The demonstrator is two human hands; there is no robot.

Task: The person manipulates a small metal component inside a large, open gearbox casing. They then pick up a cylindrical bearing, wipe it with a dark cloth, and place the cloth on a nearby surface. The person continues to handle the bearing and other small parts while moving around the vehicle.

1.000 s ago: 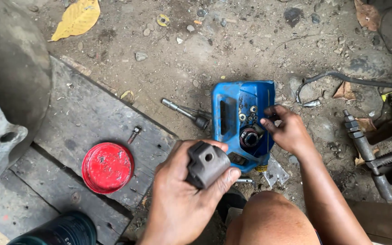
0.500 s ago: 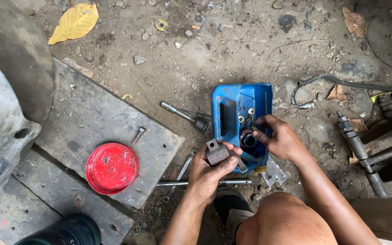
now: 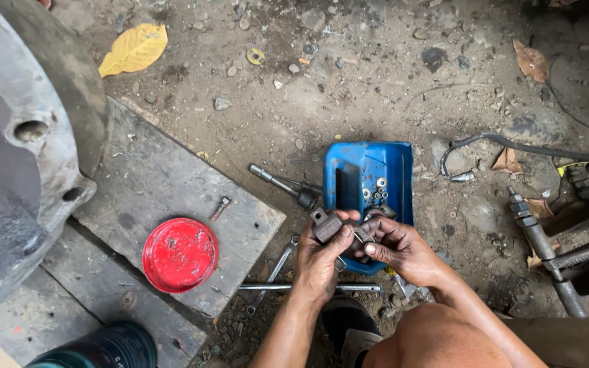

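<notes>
Right at the centre, a small dark grey metal block with a square end (image 3: 326,225) sits between both hands, just above the near edge of the blue plastic tray (image 3: 398,160). It looks like a solid cast or machined part, so it is probably heavy for its size, stiff and not fragile; its surface seems greasy and dusty, so it may slip. The best place to take it is probably across its flat sides, as the person does.

The left hand (image 3: 322,262) wraps around the block from below, with the thumb pressed on its side and the fingers closed under it. The right hand (image 3: 400,249) comes from the right with bent fingers, and its fingertips pinch a small part at the block's right end; what exactly this part is, one cannot tell. Both forearms rise from the bottom of the view, beside a bare knee.

Inside the tray lie small metal washers and nuts (image 3: 378,191). Left of it a dark socket tool (image 3: 286,184) rests on the dirt. Further left, a round red lid (image 3: 180,255) and a small bolt (image 3: 220,208) lie on a grey wooden board (image 3: 151,170). A long thin metal rod (image 3: 274,287) lies below the hands.
</notes>
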